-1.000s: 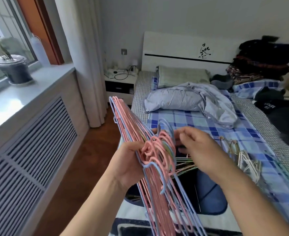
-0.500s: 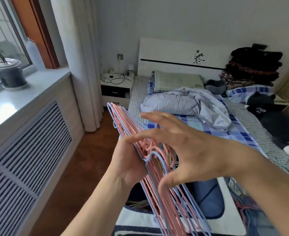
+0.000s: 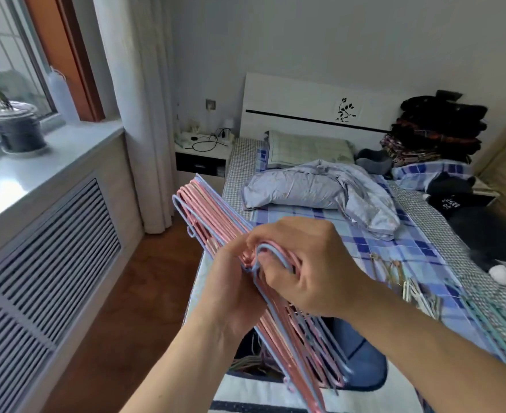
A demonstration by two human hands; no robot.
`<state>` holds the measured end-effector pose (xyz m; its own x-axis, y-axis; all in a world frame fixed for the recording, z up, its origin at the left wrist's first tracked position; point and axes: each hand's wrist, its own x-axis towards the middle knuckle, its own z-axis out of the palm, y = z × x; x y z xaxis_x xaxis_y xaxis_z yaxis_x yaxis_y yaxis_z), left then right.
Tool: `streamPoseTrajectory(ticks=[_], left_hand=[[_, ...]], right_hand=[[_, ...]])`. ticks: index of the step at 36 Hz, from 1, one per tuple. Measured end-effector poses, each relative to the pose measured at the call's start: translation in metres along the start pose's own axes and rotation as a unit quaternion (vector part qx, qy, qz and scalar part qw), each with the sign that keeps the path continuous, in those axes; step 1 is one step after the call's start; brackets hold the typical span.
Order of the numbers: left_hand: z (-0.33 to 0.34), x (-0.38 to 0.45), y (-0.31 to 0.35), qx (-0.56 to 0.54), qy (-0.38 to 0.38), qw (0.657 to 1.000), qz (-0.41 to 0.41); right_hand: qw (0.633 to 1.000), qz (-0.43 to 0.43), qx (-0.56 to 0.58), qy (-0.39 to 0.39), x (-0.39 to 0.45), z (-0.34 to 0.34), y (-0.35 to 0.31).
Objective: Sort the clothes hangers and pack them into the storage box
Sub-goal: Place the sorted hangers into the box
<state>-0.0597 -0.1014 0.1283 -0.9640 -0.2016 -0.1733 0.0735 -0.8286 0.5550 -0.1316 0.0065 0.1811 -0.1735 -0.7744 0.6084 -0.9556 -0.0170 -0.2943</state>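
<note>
A thick bundle of pink and blue wire hangers [image 3: 213,216] stands on edge in front of me, over the near end of the bed. My left hand [image 3: 230,290] grips the bundle from the left, near the hooks. My right hand [image 3: 308,266] is curled over the hooks from the right, fingers wrapped around them. Below the bundle sits a dark blue storage box [image 3: 362,359] with several hangers inside; the bundle and my arms hide most of it. More hangers, pale wooden ones [image 3: 406,284] and teal ones [image 3: 496,326], lie on the bed at the right.
The bed [image 3: 394,251] has a checked blue sheet, a crumpled grey quilt [image 3: 320,189], pillows and piled dark clothes [image 3: 436,132]. A white nightstand [image 3: 201,159] stands at the headboard. A radiator cover [image 3: 46,251] and a windowsill with a pot [image 3: 13,126] run along the left, wooden floor between.
My right hand, spread open above the bundle half a second ago, has come down and closed over the hanger hooks. The bundle stays in my left hand.
</note>
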Motion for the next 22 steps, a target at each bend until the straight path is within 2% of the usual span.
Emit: streamPoseTrajectory(ticks=[2,3,5,6,8,10,14,17,22], left_hand=[[-0.003,0.002,-0.001,0.002,0.009,1.000,0.012],[-0.006,0.003,-0.001,-0.001,0.012,1.000,0.014],[-0.010,0.004,0.002,-0.013,0.019,1.000,0.008],[-0.012,0.003,0.003,-0.017,0.025,1.000,0.004],[-0.015,0.003,0.005,-0.019,0.031,0.999,-0.003],[-0.017,0.000,0.008,-0.018,0.044,0.999,-0.001],[-0.024,-0.002,0.010,-0.028,0.073,0.997,-0.010],[-0.025,-0.005,0.009,-0.023,0.067,0.997,-0.010],[-0.024,-0.011,0.002,-0.034,0.016,0.999,-0.004]], right_hand=[[1.000,-0.013,-0.017,0.011,0.003,0.000,0.000],[1.000,0.001,0.010,0.000,0.003,-0.001,0.002],[0.984,0.096,0.146,-0.040,0.003,-0.008,0.008],[0.961,0.161,0.222,-0.044,0.003,-0.012,0.011],[0.902,0.277,0.332,0.003,-0.002,-0.016,0.021],[0.857,0.352,0.375,0.031,-0.008,-0.019,0.034],[0.825,0.388,0.404,-0.076,-0.012,-0.021,0.029],[0.830,0.389,0.367,-0.161,-0.008,-0.019,0.017],[0.768,0.404,0.460,-0.186,0.005,-0.019,0.009]])
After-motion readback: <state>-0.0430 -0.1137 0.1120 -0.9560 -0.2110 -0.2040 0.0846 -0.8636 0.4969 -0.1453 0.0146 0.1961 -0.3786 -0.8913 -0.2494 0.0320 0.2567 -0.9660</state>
